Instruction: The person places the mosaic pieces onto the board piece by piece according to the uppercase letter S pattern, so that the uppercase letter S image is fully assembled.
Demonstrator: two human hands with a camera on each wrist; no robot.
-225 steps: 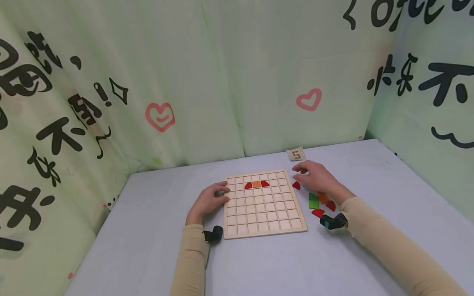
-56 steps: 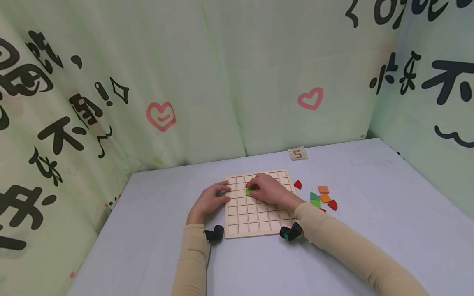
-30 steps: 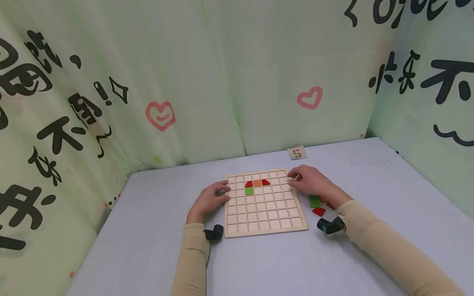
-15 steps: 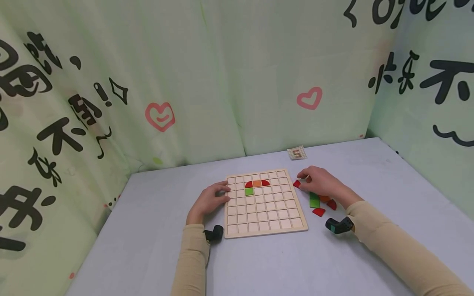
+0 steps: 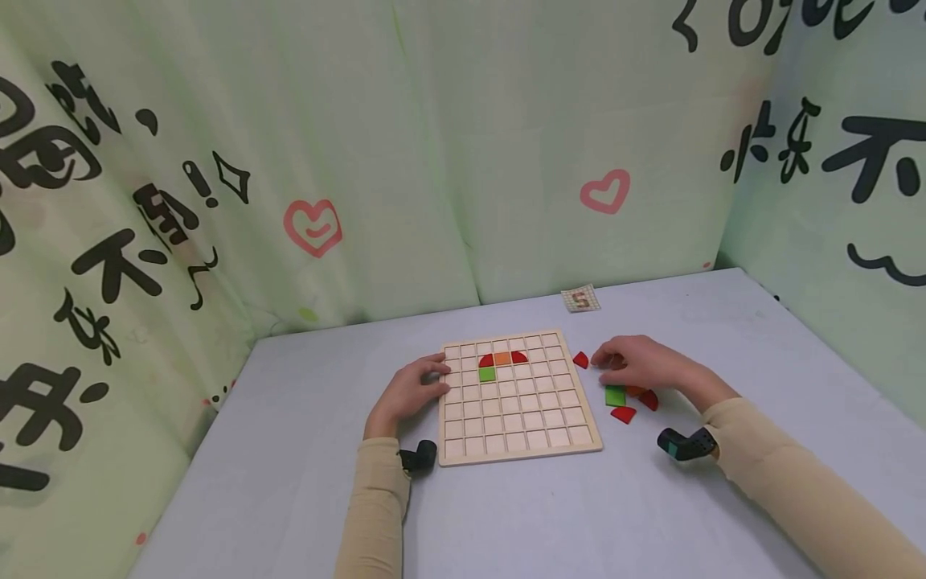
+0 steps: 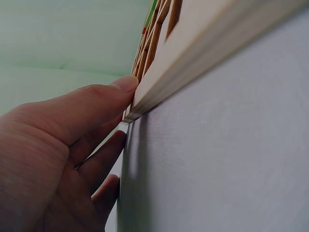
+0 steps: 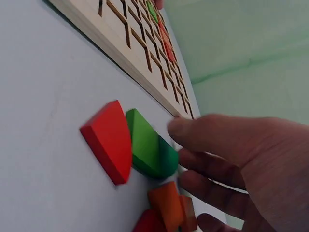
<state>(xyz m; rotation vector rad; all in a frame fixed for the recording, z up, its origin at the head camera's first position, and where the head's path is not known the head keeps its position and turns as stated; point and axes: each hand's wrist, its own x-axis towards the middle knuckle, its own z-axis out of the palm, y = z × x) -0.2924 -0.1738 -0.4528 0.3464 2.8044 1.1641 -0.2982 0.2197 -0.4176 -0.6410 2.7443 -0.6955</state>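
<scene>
A wooden grid board lies on the table. In one row it holds an orange square between two red quarter-round pieces, with a light green square below the left red one. My left hand touches the board's left edge, its thumb against the rim and the other fingers loosely spread. To the right of the board, my right hand hovers low over loose pieces, thumb and fingers apart around nothing. Its thumb tip is beside a dark green quarter-round piece, which adjoins a light green square.
Loose red pieces lie near the right hand: one by the board's right edge, another nearer me, a third further right. Orange squares lie partly under the hand. A small patterned card sits at the table's back edge.
A light green square has been added to the board under the left red piece. The right hand has since left the board and moved right over the loose pieces. The left hand stays put.
</scene>
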